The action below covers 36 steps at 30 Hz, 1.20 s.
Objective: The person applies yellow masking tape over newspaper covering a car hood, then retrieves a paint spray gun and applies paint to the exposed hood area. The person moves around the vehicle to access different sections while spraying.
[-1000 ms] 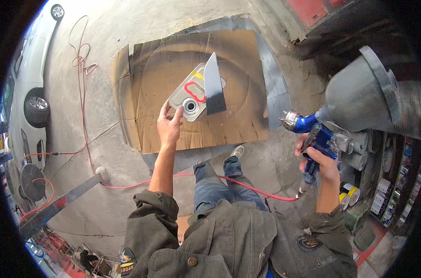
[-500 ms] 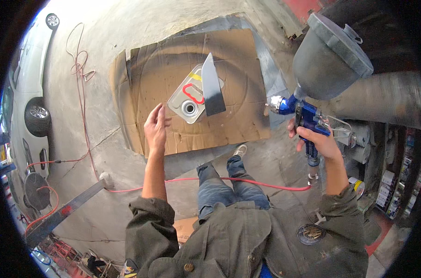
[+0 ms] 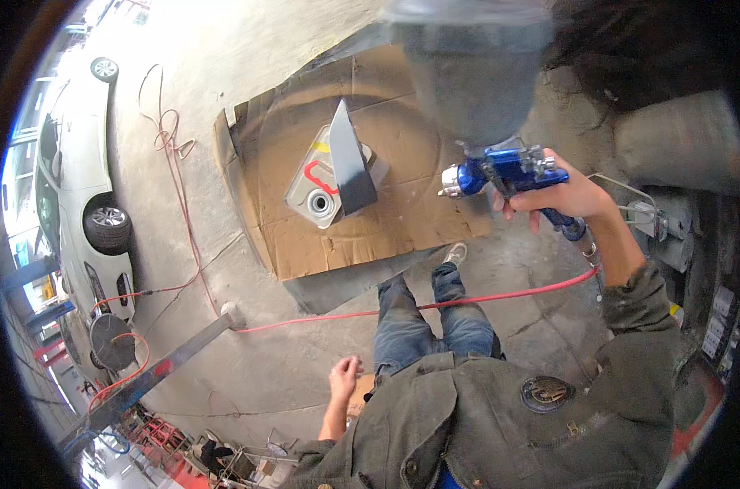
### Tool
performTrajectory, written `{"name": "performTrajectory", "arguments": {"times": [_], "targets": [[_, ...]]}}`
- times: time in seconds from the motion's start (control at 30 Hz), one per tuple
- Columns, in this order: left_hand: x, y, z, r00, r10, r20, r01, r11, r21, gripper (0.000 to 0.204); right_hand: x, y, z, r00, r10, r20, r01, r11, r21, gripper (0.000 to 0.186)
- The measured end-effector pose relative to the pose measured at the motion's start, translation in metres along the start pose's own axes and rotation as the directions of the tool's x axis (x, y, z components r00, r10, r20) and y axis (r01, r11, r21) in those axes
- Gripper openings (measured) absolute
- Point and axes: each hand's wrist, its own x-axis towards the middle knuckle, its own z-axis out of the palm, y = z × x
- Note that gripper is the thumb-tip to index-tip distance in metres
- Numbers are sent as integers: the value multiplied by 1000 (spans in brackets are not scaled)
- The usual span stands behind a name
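My right hand (image 3: 557, 191) is wrapped round the grip of a blue spray gun (image 3: 513, 169), with its silver nozzle pointing left. A large grey cup (image 3: 476, 77) sits on top of the gun, blurred by motion. A red hose (image 3: 525, 291) runs from below the grip across in front of my legs. Low by my left side, my left hand (image 3: 345, 377) has its fingers curled, with nothing visible in them. Ahead, a pointed grey panel (image 3: 353, 159), darker at its near end, rests on a metal can (image 3: 303, 196) with a red handle (image 3: 317, 177).
Beneath the can lies a cardboard sheet (image 3: 321, 253) with dark overspray. A pale car (image 3: 85, 179) stands at the left, near a coiled hose (image 3: 170, 138). A metal beam (image 3: 170, 367) crosses the lower left. A large grey cylinder (image 3: 680, 134) lies at the right.
My left hand has dropped from beside the can to my side, its fingers curling in. The spray gun has moved left and its cup has tipped forward. My view has shifted.
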Motion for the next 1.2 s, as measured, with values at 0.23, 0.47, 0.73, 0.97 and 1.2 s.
{"name": "performTrajectory", "arguments": {"times": [0.23, 0.47, 0.73, 0.97, 1.2], "targets": [[-52, 45, 36, 987, -157, 17, 156, 985, 70, 37, 55, -17, -13, 971, -189, -143, 185, 982, -45, 24], [-35, 8, 48, 989, -140, 55, 146, 977, -154, 34, 25, 2, -6, 998, -59, 17, 59, 998, 15, 29], [-38, -1, 53, 993, -119, 24, 121, 970, -211, 31, 38, -3, -11, 996, -13, 91, 15, 1000, -27, 22], [-39, 10, 53, 991, -134, 11, 133, 971, -200, 32, 109, -44, -26, 936, -278, -215, 266, 960, -85, 28], [-32, 14, 52, 993, -117, 18, 119, 971, -206, 31, 89, -15, -22, 967, -187, -175, 175, 981, -83, 24]]}}
